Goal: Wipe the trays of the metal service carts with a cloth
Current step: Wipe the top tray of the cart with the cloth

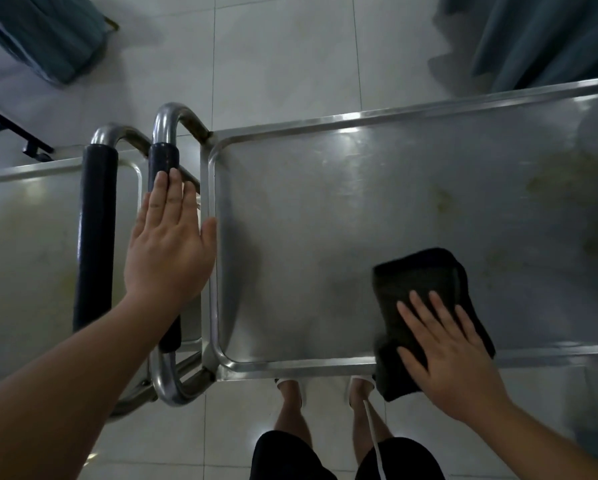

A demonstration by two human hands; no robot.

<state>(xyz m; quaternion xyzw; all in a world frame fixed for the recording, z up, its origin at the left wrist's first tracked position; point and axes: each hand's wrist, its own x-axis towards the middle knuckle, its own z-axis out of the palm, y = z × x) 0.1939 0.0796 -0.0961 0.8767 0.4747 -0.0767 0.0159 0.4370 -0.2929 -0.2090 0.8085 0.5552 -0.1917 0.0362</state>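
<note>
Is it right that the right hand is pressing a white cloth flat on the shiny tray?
Not quite. The head view shows the right hand pressing a cloth flat on the tray, but the cloth is black, not white.

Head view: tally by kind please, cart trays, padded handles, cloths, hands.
Metal cart trays: 2, right tray and left tray
Dark padded handles: 2, right cart's handle and left cart's handle
Black cloth: 1, lying over the right tray's near rim
Hands: 2, left hand open over the right cart's handle, right hand flat on the cloth
Total: 7
</note>
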